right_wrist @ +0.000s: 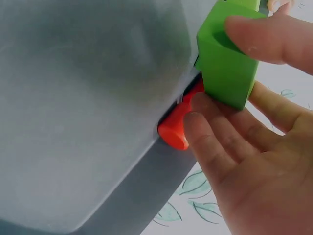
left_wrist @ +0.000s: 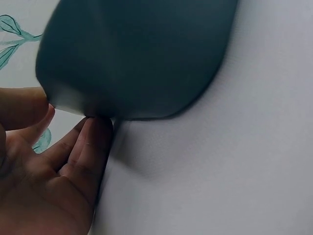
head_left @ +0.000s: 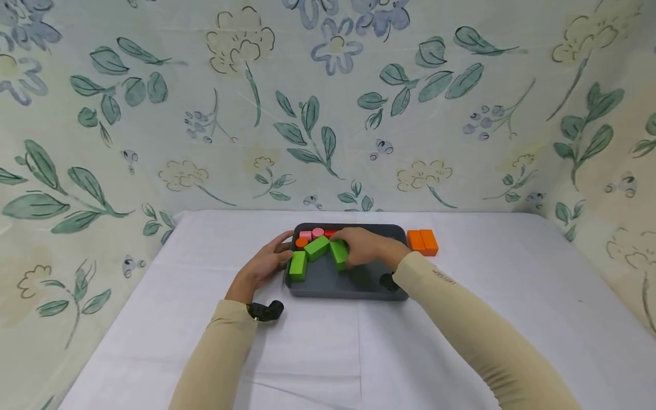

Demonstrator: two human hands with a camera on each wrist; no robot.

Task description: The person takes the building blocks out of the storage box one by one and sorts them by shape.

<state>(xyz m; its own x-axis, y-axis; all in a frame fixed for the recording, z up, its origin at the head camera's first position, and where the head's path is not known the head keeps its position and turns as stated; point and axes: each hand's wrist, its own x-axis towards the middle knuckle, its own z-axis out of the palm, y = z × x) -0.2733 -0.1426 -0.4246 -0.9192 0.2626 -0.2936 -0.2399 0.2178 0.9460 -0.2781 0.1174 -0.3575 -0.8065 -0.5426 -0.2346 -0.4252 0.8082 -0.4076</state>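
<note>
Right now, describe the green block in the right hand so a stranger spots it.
On the white table sits a dark gray tray. Near its middle in the head view is a bright green block. Unlike two other green blocks to its left, the right hand holds this one.

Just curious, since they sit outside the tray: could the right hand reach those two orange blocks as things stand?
Probably not this instant: the right hand grips a green block. Otherwise the way looks free: the orange blocks sit uncovered beside the tray.
</note>
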